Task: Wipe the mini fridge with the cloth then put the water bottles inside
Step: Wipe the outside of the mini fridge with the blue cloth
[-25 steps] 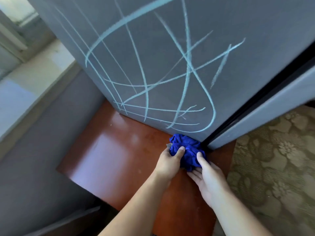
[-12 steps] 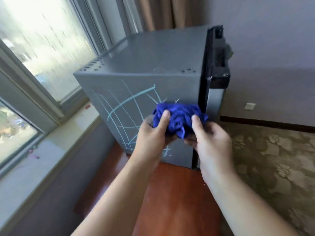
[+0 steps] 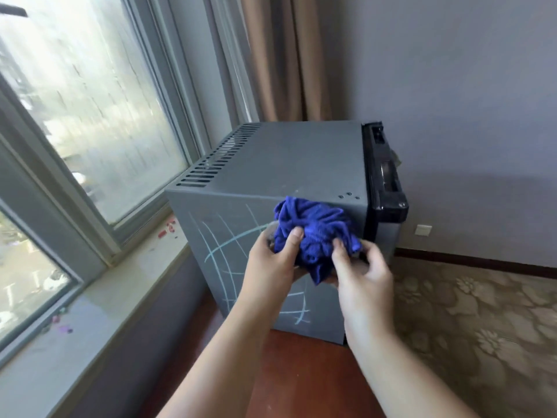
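Entry, head view. Cloth (image 3: 313,230), blue and bunched into a wad, is held up between both hands in front of the mini fridge (image 3: 286,164). It sits level with the top edge of the side panel, near the door-side corner.

Left hand (image 3: 272,260): grip closed on the cloth, thumb over the near face, fingers underneath.
Right hand (image 3: 361,276): grip also closed on the cloth, thumb pressed into the folds, fingers curled behind.

I cannot tell whether the wad touches the panel or hangs just in front of it.

Change noted: a second ago the cloth lay low, at the bottom corner of the fridge on the red-brown surface (image 3: 301,372), with both hands just closing on it. Half a second ago it was mid-panel. Now it is at the top edge. So the cloth has been picked up and raised, and the camera has risen with it.

Pale chalk lines (image 3: 223,242) cross the side panel, unsmeared as far as I can see. The black door (image 3: 385,176) stands on the right side.

Judgement: pickup is done and wiping has not properly begun. I read the hands as re-bunching the cloth for a first stroke, likely from the top down. Water bottles are not in view, so that half of the task is untouched.
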### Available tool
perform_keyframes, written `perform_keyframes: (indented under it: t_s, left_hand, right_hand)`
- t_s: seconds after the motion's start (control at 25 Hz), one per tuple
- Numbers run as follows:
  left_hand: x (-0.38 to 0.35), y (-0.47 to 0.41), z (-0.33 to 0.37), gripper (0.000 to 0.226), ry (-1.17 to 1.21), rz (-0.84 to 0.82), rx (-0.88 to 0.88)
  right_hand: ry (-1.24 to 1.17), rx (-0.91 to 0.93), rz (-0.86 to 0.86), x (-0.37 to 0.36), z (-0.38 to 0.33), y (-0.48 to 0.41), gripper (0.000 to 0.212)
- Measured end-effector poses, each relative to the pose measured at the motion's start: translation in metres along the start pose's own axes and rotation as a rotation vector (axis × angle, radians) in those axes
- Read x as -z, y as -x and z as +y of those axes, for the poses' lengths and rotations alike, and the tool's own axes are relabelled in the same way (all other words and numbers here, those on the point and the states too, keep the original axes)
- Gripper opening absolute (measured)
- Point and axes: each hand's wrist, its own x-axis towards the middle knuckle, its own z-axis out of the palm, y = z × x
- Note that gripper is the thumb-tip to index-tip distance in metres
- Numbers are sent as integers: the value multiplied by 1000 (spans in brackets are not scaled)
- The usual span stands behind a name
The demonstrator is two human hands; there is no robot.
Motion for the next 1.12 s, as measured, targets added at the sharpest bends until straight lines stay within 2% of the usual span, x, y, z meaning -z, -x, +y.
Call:
perform_keyframes:
  t_s: [0.08,0.2,0.32,0.44,0.52,0.6,0.68,0.76,0.84,1.0,1.12]
  left_hand:
    - [13,-7,-6,19,-60,7,-29]
    - [35,-9,1,20,-314,-4,-225]
    - [54,-15,40,28,-552,21,-406]
    - [62,-34,83,43,-834,-3,-590]
    - [55,-46,102,49,-884,-79,-680]
    - [36,-56,116,60,-930,-190,-660]
    - [15,-74,121,76,-1151,-290,-602]
    - [3,-90,119,72,-1284,-402,-564]
    - [8,-98,119,61,-1259,-448,-562]
    - [44,-97,125,56,-1235,-289,-538]
    - [92,-94,133,53,-1254,-146,-480]
  right_hand:
    - [29,23,39,-8,12,7,11]
    - [23,39,16,-24,11,19,5]
    - [18,95,-19,-40,-18,21,25]
    - [58,163,-28,-48,-52,19,24]
    - [61,214,13,-47,-68,16,24]
    - [115,209,43,-46,-82,7,23]
    - [292,138,36,-41,-92,-9,29]
    - [494,99,-34,-39,-100,-23,31]
    - [596,98,-127,-46,-107,-32,26]
    - [679,139,-291,-75,-109,-37,13]
    - [708,167,-443,-112,-99,-28,11]
